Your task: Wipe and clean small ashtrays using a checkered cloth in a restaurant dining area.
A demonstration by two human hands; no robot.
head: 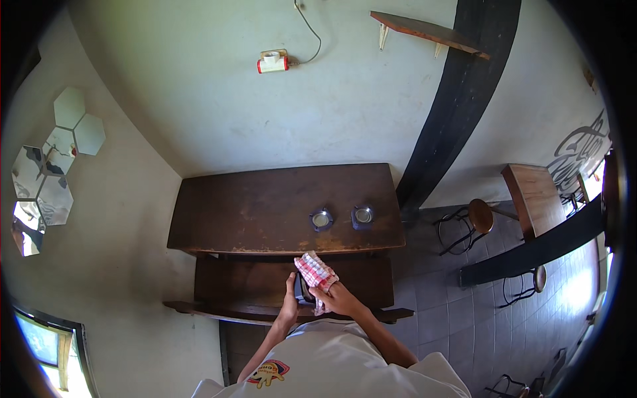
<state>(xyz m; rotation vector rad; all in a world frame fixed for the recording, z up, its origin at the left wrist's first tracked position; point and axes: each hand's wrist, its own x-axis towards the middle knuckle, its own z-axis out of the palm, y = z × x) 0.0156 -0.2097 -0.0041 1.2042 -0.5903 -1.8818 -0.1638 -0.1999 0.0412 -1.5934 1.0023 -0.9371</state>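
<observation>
My left hand (289, 302) holds a dark object (302, 288), perhaps an ashtray like those on the table; the cloth partly covers it. A red-and-white checked cloth (316, 271) is gripped in my right hand (338, 300), against that object. Both hands are close together in front of my body, above the seat of a dark wooden bench (239, 283). Beyond them stands a dark wooden table (249, 209). Two ashtrays, one (321, 219) left of the other (363, 215), rest near its right end.
The bench's backrest (234, 316) lies close to my body. Walls border the table at the back and left. A black pillar (438, 129) rises behind its right corner. To the right are a stool (480, 216), a wooden counter (537, 194) and another black post (532, 248).
</observation>
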